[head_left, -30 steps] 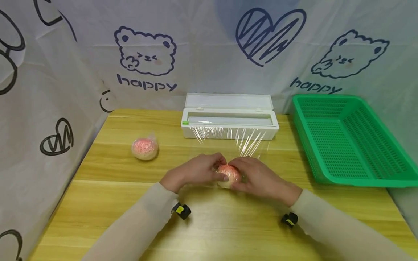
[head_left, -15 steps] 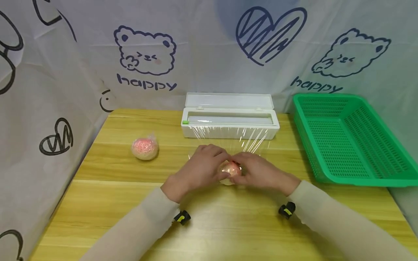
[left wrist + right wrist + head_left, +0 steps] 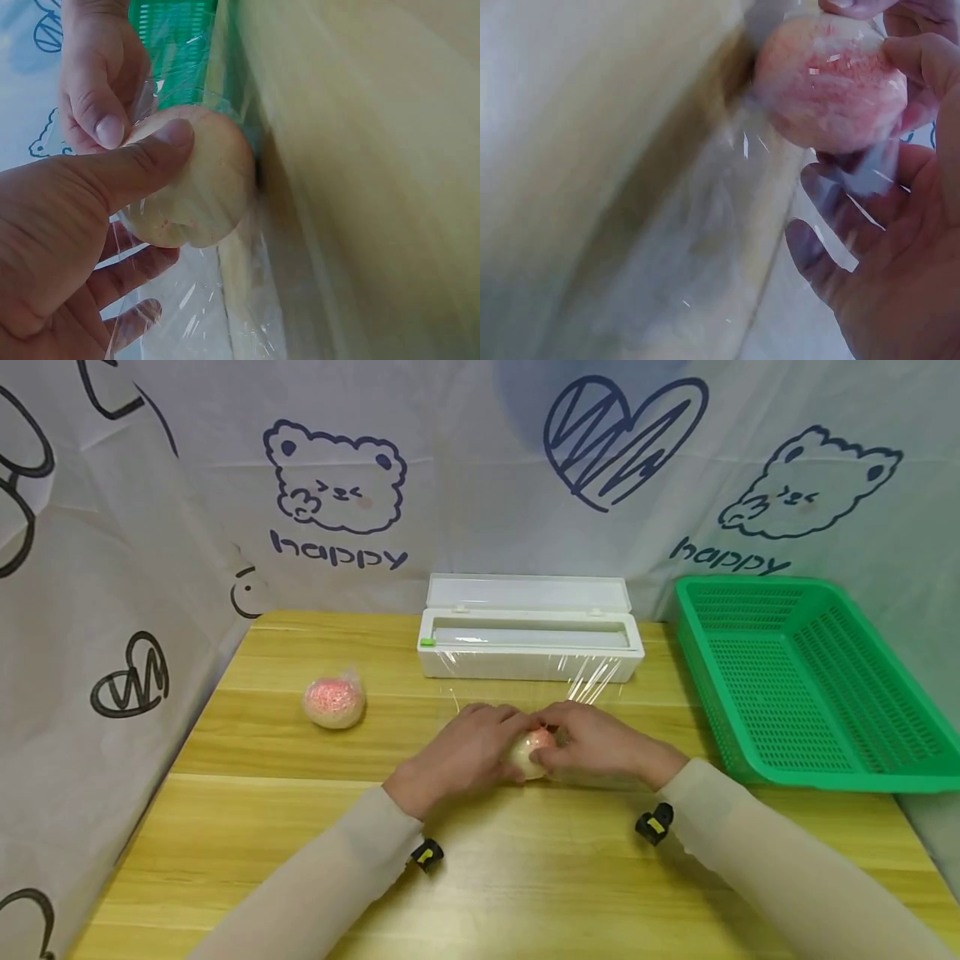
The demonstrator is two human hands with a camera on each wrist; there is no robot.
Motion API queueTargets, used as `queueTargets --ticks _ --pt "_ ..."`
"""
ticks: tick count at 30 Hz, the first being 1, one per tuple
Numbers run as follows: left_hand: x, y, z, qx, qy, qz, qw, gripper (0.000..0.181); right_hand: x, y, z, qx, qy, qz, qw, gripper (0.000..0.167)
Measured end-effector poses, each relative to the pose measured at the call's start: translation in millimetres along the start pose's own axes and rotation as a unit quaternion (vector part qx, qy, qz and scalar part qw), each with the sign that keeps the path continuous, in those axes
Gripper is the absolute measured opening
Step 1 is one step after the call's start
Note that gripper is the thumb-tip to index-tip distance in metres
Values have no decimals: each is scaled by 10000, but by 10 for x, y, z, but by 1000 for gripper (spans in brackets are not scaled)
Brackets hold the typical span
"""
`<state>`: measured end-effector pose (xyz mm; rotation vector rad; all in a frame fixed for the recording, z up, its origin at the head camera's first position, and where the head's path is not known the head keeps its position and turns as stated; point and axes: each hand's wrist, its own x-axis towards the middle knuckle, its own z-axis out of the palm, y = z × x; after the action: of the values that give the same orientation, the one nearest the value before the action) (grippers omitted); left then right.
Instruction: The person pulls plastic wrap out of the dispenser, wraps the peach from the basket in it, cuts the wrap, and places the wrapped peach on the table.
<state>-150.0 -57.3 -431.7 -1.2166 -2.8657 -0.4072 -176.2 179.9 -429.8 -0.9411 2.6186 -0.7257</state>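
A pink and cream peach [image 3: 529,760] is held between both hands above the middle of the table. My left hand [image 3: 467,753] grips it from the left, its thumb [image 3: 161,154] laid over the pale side in the left wrist view. From the right, my right hand [image 3: 600,745] holds the reddish side [image 3: 832,97] with its thumb and fingers. Clear cling film [image 3: 588,683] covers the peach and stretches back to a white cling film dispenser [image 3: 525,665]. In the wrist views, film also hangs around the fingers of both hands.
The dispenser's lid [image 3: 528,592] stands up, with a film roll [image 3: 528,637] inside. A second peach [image 3: 334,702], wrapped in film, sits at the left on the wooden table [image 3: 262,852]. To the right stands a green plastic basket [image 3: 738,760]. A printed cloth [image 3: 480,460] hangs behind.
The peach has turned between the hands, showing more of its pale side. Both hands have shifted slightly toward the dispenser, and the left fingers have moved over the top.
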Motion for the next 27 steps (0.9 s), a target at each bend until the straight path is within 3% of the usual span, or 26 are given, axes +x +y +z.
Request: queueTargets --ticks 4,8,11,15,18,21,27 --pt "84 -20 -40 -149 -150 8 9998 72 -28 2 -98 -255 249 -60 9993 46" --pt "163 -61 -93 -493 -397 -124 9979 62 -79 -35 -148 -457 953 -72 9944 42" --pt "200 -98 -132 -796 -671 -343 9940 59 -118 -47 -81 -864 1604 -428 9823 37" --pt "244 -149 -162 -1117 -981 -564 9873 63 -177 -48 101 -1553 2163 -1154 9570 38" --pt "275 -182 -191 -1272 -1193 -766 9817 67 -208 -58 219 -1921 2115 -1425 9477 53" --pt "303 -202 -222 -1294 -1341 -921 9782 69 -208 -72 290 -2152 1957 -1427 9460 66" --pt "360 -215 -253 -781 -1341 -827 9844 68 -142 -67 308 -2347 1868 -1120 9473 75"
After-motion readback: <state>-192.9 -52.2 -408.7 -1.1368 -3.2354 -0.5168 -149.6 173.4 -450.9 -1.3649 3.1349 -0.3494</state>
